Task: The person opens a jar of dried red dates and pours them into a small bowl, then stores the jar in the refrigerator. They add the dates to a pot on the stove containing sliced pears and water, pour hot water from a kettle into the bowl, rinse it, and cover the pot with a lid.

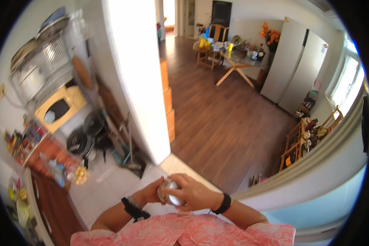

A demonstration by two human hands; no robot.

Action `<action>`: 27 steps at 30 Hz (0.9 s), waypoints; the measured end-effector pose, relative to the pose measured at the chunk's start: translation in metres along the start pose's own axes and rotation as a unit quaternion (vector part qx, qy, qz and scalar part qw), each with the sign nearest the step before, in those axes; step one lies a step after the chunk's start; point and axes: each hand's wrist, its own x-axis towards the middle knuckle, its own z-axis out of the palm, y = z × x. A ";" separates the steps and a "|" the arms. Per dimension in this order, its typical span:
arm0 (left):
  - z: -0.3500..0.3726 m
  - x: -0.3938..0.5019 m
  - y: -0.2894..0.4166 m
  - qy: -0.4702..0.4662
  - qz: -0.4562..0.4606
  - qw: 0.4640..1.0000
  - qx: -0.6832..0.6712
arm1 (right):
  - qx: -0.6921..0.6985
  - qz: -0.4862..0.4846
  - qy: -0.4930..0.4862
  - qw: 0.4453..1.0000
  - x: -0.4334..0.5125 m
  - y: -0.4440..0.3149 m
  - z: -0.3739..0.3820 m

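In front of the chest, both hands are on a jar [163,190] with a shiny pale lid [176,200], tilted towards the right. My left hand [150,191] grips the jar's body from the left, its fingers partly hidden behind it. My right hand [192,192] lies over the lid from the right, fingers curled round its rim. What the jar holds cannot be made out. Black bands are on both wrists.
A white wall edge [138,80] and a pale threshold [178,169] part the tiled floor from the wooden floor [227,123]. Pots and a rack [58,49] stand left, with a cabinet [55,196] below. At right are a wooden shelf [290,147], a curtain and a refrigerator [283,61].
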 end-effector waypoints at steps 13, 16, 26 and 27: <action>-0.020 0.310 0.243 -0.026 -0.029 0.987 0.155 | -0.009 -0.065 -0.081 0.995 0.022 0.284 -0.199; -0.044 0.395 0.293 -0.103 -0.084 0.988 0.073 | -0.064 -0.017 -0.047 0.997 0.012 0.361 -0.249; -0.017 0.690 0.438 -0.123 -0.152 0.978 0.065 | -0.208 0.255 0.213 0.920 -0.051 0.541 -0.406; -0.018 0.721 0.447 -0.136 -0.163 0.971 0.106 | -0.190 0.328 0.280 0.882 -0.060 0.551 -0.409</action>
